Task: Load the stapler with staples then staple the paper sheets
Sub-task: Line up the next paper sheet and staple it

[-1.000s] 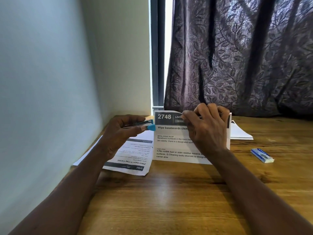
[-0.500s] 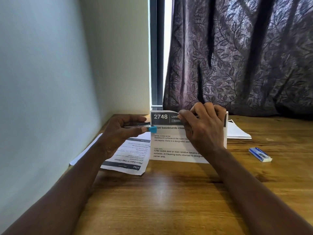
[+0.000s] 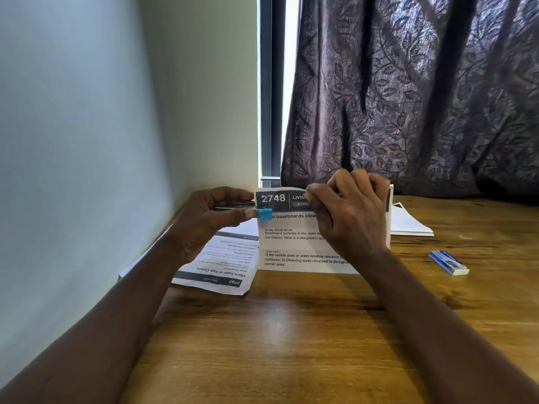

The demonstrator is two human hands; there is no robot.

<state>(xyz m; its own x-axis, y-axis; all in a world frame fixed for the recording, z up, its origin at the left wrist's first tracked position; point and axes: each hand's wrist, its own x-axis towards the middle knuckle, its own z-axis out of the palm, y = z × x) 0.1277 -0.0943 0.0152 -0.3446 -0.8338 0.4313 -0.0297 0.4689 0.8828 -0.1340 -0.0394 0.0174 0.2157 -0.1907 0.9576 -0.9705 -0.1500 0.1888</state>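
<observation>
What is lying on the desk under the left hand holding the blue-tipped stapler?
A white printed sheet headed 3782 lies flat on the wooden desk, another white sheet showing beneath it. The left hand, gripping the blue-tipped stapler, and its forearm cover their far parts.

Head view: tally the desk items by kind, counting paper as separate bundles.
Stapler: 1
Staple box: 1
Paper bundles: 3 (held bundle, left pile, right pile)
Total: 5
</observation>
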